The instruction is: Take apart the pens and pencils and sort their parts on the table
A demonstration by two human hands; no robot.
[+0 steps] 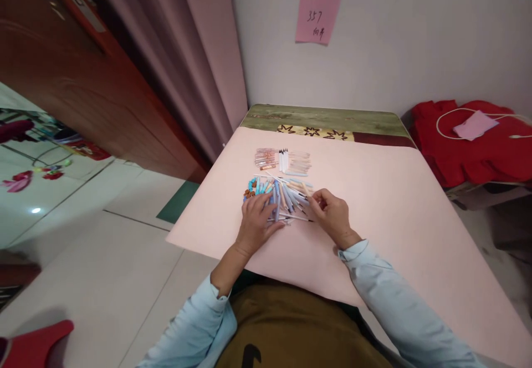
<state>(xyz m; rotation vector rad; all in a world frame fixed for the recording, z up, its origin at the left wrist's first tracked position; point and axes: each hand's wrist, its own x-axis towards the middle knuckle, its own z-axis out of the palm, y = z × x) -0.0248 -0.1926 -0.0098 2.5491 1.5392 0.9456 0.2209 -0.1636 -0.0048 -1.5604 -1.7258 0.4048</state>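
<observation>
Left hand (255, 217): laid over the left of a loose heap of slim blue, white and beige pen-like sticks (286, 196), mid-frame; fingers spread apart.
Right hand (333, 214): held at the heap's right edge; whether its bent fingers are clamped on a stick cannot be told.
Worktop, pale pink (386, 207): white, black-tipped sticks (283, 163) are lined up beyond the heap, just above mid-frame.

Soft, fairly even light; a glare spot whitens the floor (124, 257); edges stretch, details blur.
</observation>
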